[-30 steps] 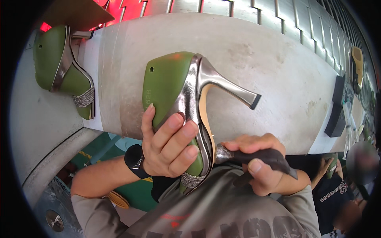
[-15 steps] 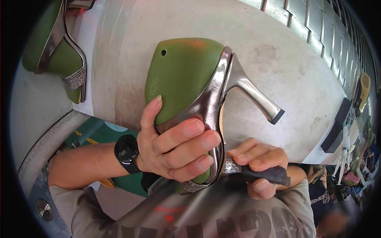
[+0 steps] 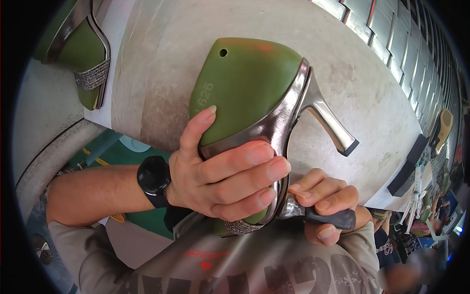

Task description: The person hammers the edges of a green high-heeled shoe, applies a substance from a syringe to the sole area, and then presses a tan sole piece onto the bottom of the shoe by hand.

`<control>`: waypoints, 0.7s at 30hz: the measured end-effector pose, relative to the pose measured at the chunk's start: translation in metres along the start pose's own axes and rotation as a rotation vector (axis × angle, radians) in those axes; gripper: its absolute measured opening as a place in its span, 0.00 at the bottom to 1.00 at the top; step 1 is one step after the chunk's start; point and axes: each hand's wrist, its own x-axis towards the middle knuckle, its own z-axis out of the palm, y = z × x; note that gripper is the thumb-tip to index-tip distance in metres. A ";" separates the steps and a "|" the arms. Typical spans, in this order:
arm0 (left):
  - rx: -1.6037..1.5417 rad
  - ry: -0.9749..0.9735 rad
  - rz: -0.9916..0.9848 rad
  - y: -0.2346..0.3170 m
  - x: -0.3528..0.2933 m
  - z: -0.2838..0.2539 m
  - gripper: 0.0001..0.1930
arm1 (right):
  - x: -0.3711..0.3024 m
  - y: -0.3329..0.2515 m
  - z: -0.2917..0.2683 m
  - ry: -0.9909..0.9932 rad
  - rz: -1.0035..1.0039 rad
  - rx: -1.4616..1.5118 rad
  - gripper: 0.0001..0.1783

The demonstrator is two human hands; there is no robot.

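Here, closest to the body, the right hand (image 3: 320,206) is curled shut around the dark handle of a small hand tool (image 3: 313,214); its metal head presses against the edge of the silver sole, just beside the fingertips of the other hand. What kind of tool it is, the view does not show clearly, since the fingers cover most of it.

Just to the left of it, the left hand (image 3: 220,176) is clamped around a high-heeled shoe on a green shoe last (image 3: 245,93), thumb laid up along the green side, four fingers wrapped over the metallic silver sole. A black wristwatch (image 3: 154,180) sits on that wrist. The shoe is held up off the bench, toe end down toward the chest, where a glittery strap (image 3: 242,227) peeks out under the fingers, and the slim silver heel (image 3: 330,122) juts away to the right, beyond the knuckles.

As for progress, the sole and heel already sit on the last and look fully shaped; the tool's place at the sole edge suggests the work is at a trimming or pressing stage along that edge, with how much of it remains hidden under the fingers.

Beyond the hands lies the grey workbench (image 3: 156,63). Far off to the upper left of the left hand rests a second green-lasted shoe (image 3: 81,54) with the same silver sole and glittery strap.
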 end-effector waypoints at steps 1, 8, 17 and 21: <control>-0.006 -0.002 -0.006 0.000 0.000 0.001 0.24 | 0.001 0.000 0.000 -0.007 -0.007 -0.006 0.20; -0.010 0.054 -0.040 0.002 -0.002 0.005 0.24 | 0.010 -0.012 0.004 -0.046 0.026 -0.104 0.18; -0.054 0.074 0.014 -0.005 0.000 0.002 0.23 | 0.067 -0.067 0.020 -0.419 0.210 -0.597 0.18; 0.021 0.042 0.017 -0.006 0.001 0.000 0.21 | 0.045 -0.067 0.032 -0.105 0.346 -0.499 0.19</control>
